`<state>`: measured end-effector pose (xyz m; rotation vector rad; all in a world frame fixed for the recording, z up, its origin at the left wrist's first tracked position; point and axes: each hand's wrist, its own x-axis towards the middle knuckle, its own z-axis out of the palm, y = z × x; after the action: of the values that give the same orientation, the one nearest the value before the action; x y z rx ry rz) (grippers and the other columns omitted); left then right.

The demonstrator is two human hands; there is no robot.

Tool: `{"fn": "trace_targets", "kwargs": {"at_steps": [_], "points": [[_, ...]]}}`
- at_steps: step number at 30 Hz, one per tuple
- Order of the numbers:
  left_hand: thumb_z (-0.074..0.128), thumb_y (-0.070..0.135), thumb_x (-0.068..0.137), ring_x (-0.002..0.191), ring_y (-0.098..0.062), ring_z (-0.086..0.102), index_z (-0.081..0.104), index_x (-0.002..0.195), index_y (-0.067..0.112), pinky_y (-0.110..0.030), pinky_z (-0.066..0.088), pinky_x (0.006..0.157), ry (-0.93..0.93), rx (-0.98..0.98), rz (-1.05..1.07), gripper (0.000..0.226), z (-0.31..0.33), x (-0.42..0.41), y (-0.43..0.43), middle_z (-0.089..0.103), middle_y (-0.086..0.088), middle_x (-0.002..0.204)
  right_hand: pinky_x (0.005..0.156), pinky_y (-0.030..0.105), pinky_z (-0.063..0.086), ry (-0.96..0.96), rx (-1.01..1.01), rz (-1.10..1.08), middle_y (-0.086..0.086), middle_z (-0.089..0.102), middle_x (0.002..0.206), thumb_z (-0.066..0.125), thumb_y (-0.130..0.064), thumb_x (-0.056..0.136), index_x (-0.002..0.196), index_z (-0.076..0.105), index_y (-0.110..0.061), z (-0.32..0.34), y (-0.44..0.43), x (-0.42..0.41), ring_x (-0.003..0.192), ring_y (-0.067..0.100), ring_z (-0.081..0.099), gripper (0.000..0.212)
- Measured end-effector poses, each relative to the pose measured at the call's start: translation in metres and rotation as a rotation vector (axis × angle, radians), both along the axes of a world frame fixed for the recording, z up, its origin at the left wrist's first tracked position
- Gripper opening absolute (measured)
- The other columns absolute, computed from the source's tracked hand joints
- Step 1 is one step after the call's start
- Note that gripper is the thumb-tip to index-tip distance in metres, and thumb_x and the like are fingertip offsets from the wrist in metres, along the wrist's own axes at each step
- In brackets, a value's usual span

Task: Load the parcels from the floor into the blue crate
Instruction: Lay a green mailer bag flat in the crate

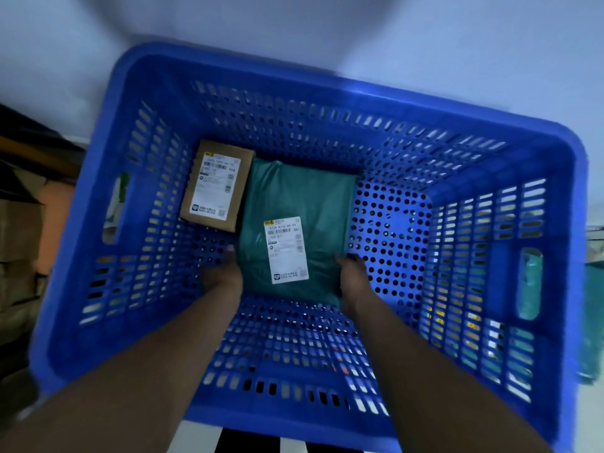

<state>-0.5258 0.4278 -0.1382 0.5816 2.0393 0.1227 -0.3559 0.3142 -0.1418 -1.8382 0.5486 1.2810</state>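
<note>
Two sets of fingers are down near the bottom of the crate here, and most of them are tucked out of sight, so bear with me. The left hand has the near left edge of a green parcel, thumb lying up along the edge and the rest curled under it, as far as I can make out. The right hand does the same on the near right edge. So both are gripping that one soft mailer bag, one hand per side. Frame's pretty dark and smeary, fwiw.

The green parcel sits low in the middle of the blue crate, with a white shipping label facing up toward its near end. Can't tell if it's lying flat on the crate bottom or just above it. Right up against its far left side is a brown parcel, a flat cardboard one with its own white label, lying in the far left corner. The round-holed crate bottom shows to the right of the green one.

Both bare forearms come in over the near rim. Outside, cardboard boxes are stacked on the left, more green bags show past the right wall, and a pale wall is behind it all.
</note>
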Motion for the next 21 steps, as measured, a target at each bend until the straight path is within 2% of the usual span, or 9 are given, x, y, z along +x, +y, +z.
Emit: {"fn": "trace_targets", "kwargs": {"at_steps": [1,3,6,8,10,13,15,19,21], "points": [[0.055,0.065,0.092,0.126,-0.037,0.058,0.051,0.143,0.006,-0.047,0.051,0.101,-0.066,-0.112,0.122,0.078,-0.007,-0.002,-0.003,0.057,-0.019,0.141,0.112,0.054,0.041,0.043,-0.068,0.014,0.008,0.047,0.151,0.056,-0.04,0.097,0.152,0.037,-0.021,-0.002,-0.005,-0.004,0.131,0.033,0.05,0.061],[0.057,0.076,0.08,0.105,-0.035,0.07,0.066,0.124,0.018,-0.052,0.058,0.087,-0.186,-0.181,0.24,0.074,-0.054,-0.013,-0.003,0.071,-0.015,0.124,0.112,0.058,0.038,0.195,-0.124,0.046,0.011,0.042,0.155,0.051,-0.053,0.098,0.153,0.037,-0.017,0.009,-0.006,-0.012,0.137,0.036,0.046,0.068],[0.068,0.078,0.065,0.084,-0.033,0.076,0.071,0.11,0.019,-0.053,0.062,0.073,-0.218,-0.15,0.191,0.074,-0.069,-0.002,-0.003,0.076,-0.012,0.108,0.099,0.062,0.049,0.243,-0.036,-0.02,0.016,0.058,0.138,0.048,-0.052,0.1,0.138,0.052,-0.018,0.023,0.007,-0.014,0.121,0.039,0.058,0.052],[0.072,0.064,0.076,0.089,-0.032,0.073,0.062,0.123,0.013,-0.05,0.063,0.079,-0.181,-0.078,0.204,0.07,-0.021,0.02,-0.003,0.072,-0.013,0.111,0.091,0.058,0.054,0.127,-0.058,-0.015,0.015,0.065,0.119,0.048,-0.054,0.092,0.116,0.059,-0.02,0.007,0.014,-0.006,0.105,0.037,0.063,0.042],[0.076,0.061,0.076,0.095,-0.032,0.072,0.056,0.13,0.01,-0.05,0.061,0.085,-0.181,0.006,0.241,0.078,-0.005,0.03,-0.006,0.07,-0.014,0.116,0.089,0.057,0.055,0.034,-0.095,0.041,0.013,0.066,0.118,0.043,-0.056,0.083,0.102,0.057,-0.023,-0.01,0.015,0.003,0.099,0.036,0.064,0.041],[0.07,0.081,0.036,0.108,-0.035,0.069,0.042,0.145,0.013,-0.052,0.058,0.092,-0.157,0.064,0.259,0.131,-0.055,0.021,-0.008,0.064,-0.014,0.132,0.093,0.058,0.054,0.142,-0.073,0.033,0.008,0.06,0.115,0.042,-0.05,0.097,0.115,0.055,-0.021,0.016,0.013,0.006,0.111,0.038,0.06,0.036],[0.061,0.081,0.027,0.113,-0.036,0.067,0.038,0.149,0.017,-0.054,0.055,0.095,-0.097,0.082,0.296,0.139,-0.082,0.02,-0.01,0.061,-0.015,0.138,0.096,0.061,0.051,0.205,-0.042,0.005,0.011,0.059,0.124,0.038,-0.048,0.102,0.129,0.054,-0.02,0.031,0.006,0.01,0.114,0.037,0.06,0.042],[0.06,0.057,0.088,0.117,-0.033,0.061,0.039,0.145,0.008,-0.048,0.053,0.1,-0.095,0.086,0.244,0.078,0.004,0.052,-0.02,0.058,-0.01,0.135,0.082,0.044,0.053,0.074,-0.069,0.145,0.012,0.061,0.102,0.031,-0.038,0.107,0.119,0.06,-0.012,0.041,0.003,0.025,0.084,0.024,0.057,0.041],[0.052,0.042,0.101,0.119,-0.032,0.06,0.042,0.144,0.004,-0.044,0.052,0.098,-0.034,0.132,0.093,0.059,0.031,0.064,-0.027,0.058,-0.013,0.133,0.079,0.035,0.05,-0.051,-0.116,0.259,0.011,0.055,0.093,0.026,-0.036,0.109,0.109,0.062,-0.009,0.048,0.005,0.035,0.078,0.021,0.05,0.045]]}}
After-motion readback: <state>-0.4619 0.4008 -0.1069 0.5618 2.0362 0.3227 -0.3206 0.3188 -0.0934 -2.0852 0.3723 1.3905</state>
